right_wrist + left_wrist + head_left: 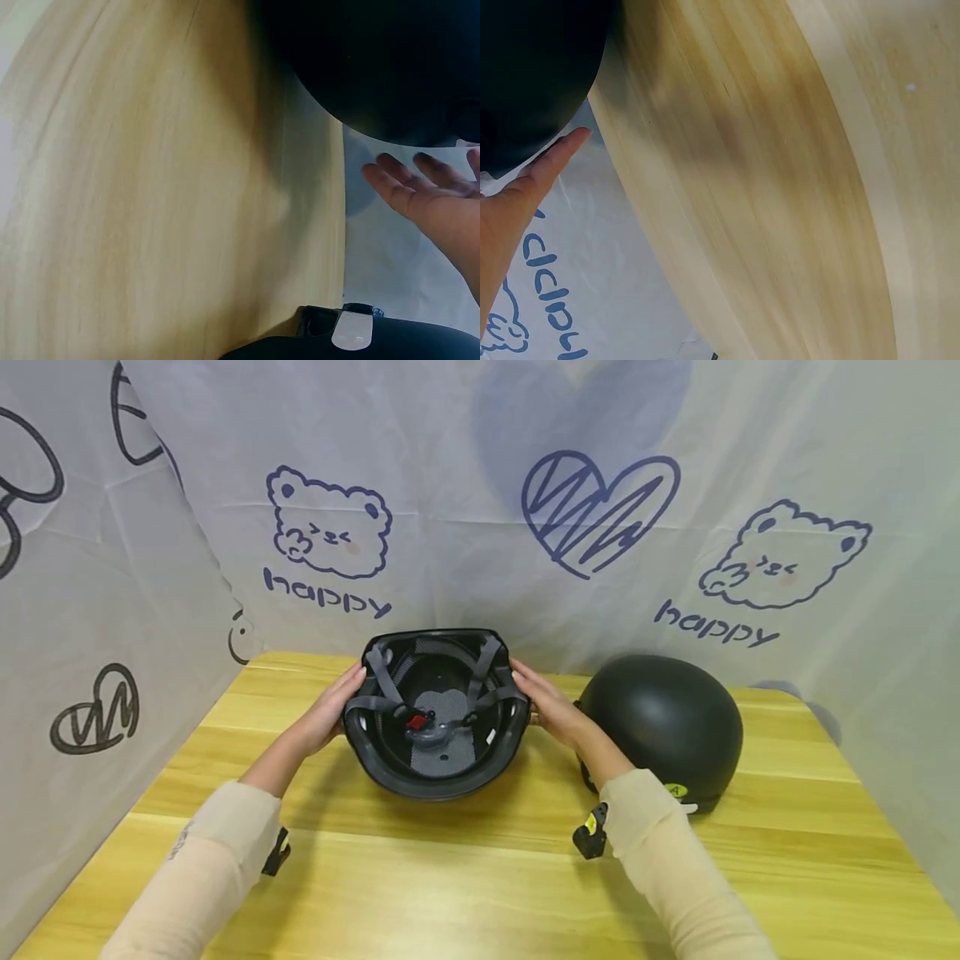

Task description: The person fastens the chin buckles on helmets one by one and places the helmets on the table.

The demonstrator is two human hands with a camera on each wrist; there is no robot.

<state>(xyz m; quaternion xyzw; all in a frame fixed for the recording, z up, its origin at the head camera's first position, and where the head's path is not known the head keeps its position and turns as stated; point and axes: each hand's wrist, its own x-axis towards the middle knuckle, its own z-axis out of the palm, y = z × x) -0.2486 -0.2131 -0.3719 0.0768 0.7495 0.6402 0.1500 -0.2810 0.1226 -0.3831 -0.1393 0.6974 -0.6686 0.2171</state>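
Nearest: two cream sleeves, left (206, 860) and right (667, 860), reach over a yellow wood-grain table (435, 885); a small black-and-yellow wrist device shows beside each cuff, left (277, 853) and right (590, 832).

Beyond the cuffs, the left hand (327, 714) and right hand (555, 706) flank a black, smooth-shelled helmet (450, 702) toward the back of the table. Its hollow side faces the wearer. Left fingers: fairly straight, close together, laid along the shell. Right fingers: extended and spread, at the opposite side. Thumbs not clearly seen. Contact between shell and table: cannot tell.

Inside: grey webbing straps (386, 672), a red buckle piece (416, 722), grey mesh padding.

Handling (judged): light for its bulk, stiff shell, soft lining, not fragile. The smooth curve may slip under flat palms; the rim at both sides gives the surest hold. Straps are limp and make a poor handle.

To the right, just beside the right forearm: a second matte black helmet (663, 718), dome upward, yellow label (676, 790) near its edge.

Farthest: white cloth backdrop (450, 543) with blue bears, hearts, "happy".
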